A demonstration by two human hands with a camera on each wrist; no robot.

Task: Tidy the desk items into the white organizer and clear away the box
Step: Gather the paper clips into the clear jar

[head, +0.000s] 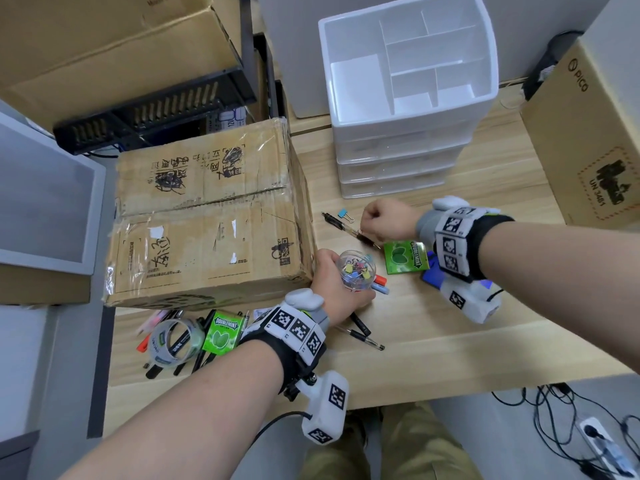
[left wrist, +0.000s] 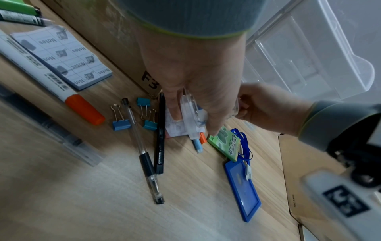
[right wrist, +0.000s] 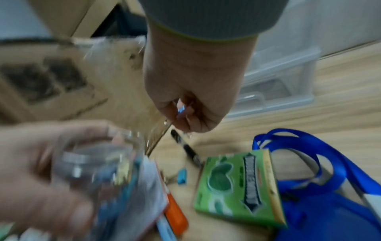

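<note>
While the left hand (head: 332, 285) cups the open clip jar (head: 356, 270) and the right hand (head: 388, 220) pinches a blue binder clip (right wrist: 181, 110) just above-right: a tilted jar risks spillage; white organizer (head: 408, 64) beyond, cardboard box (head: 207, 213) alongside.

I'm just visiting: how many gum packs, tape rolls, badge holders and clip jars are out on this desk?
green gum pack: 2
tape roll: 1
blue badge holder: 1
clear clip jar, held in the left hand: 1
Total: 5
</note>
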